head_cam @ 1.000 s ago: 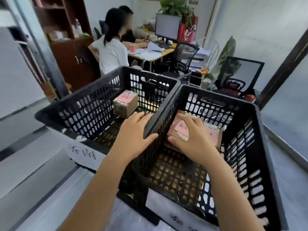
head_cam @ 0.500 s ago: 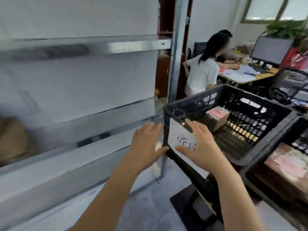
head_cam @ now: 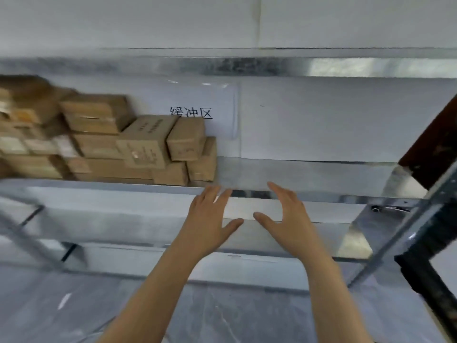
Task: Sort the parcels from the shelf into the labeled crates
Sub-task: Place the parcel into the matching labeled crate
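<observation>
Both my hands hover empty before the metal shelf [head_cam: 321, 179], left hand [head_cam: 210, 219] and right hand [head_cam: 289, 216] with fingers spread and relaxed. Cardboard parcels [head_cam: 138, 144] sit stacked at the shelf's left, beside a paper sign [head_cam: 195, 112].

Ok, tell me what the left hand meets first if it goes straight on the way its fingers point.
Probably the front edge of the shelf, at the fingertips of the left hand; above that, bare shelf beside the parcels. Depth is unclear.
</observation>
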